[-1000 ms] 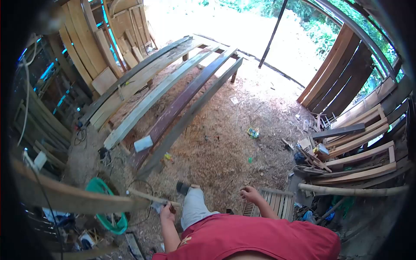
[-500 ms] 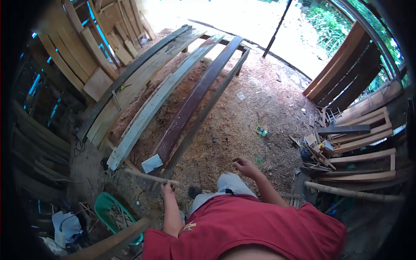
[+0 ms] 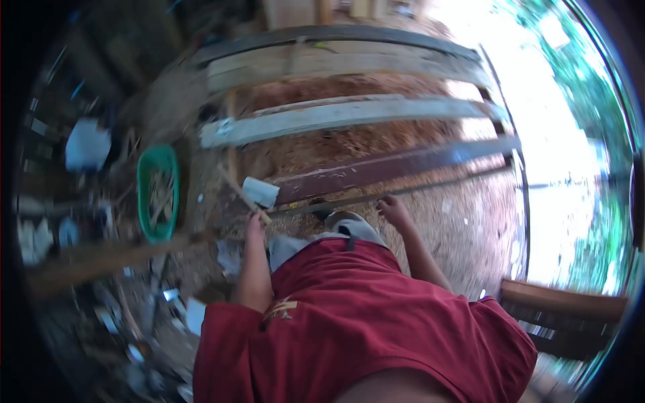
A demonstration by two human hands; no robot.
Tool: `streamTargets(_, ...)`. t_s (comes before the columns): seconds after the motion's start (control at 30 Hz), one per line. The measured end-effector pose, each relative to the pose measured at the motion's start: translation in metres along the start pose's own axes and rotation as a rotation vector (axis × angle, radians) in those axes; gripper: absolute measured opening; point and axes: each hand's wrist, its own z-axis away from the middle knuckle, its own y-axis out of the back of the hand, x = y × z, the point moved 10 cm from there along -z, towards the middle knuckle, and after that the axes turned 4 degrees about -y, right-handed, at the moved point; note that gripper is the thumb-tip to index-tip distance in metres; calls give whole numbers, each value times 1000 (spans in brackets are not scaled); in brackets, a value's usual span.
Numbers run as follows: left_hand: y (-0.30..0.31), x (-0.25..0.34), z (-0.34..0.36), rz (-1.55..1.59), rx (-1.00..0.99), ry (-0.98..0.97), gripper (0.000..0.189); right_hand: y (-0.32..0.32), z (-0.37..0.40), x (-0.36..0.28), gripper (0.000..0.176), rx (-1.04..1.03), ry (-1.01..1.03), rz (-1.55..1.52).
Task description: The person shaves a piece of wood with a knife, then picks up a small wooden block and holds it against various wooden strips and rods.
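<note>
My left hand [image 3: 255,223] is closed round the lower end of a thin wooden stick [image 3: 236,190], which slants up and to the left. Beside the stick a small whitish block [image 3: 261,192] lies at the near end of a dark red plank [image 3: 349,176]. My right hand [image 3: 393,209] is near the long narrow plank edge [image 3: 430,189], its fingers partly curled; motion blur hides whether anything is in them. Beyond the red plank runs a pale, blue-green plank [image 3: 316,119].
A green basin [image 3: 140,195] with wood scraps stands on the left. A wooden beam [image 3: 127,258] crosses the lower left above scattered debris. Farther planks [image 3: 349,66] lie across the top. Brown boards [image 3: 564,302] are at the lower right.
The view has swung round, so the planks now run across it instead of slanting away. I still hold the stick, which now points more steeply upward. The block appears closer to my left hand.
</note>
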Motion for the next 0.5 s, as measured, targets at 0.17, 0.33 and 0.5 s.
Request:
streamTargets(0.17,-22,-5,35,106,215,35,26,-7,-130,-129,28,-158,437,377)
streamTargets(0.33,-37,-42,47,538,248,-120,36,-82,-175,-228,27,-358,426,661)
streamTargets(0.5,-43,-35,89,450,312,-245,43,-228,-170,-245,34,-639,612,851)
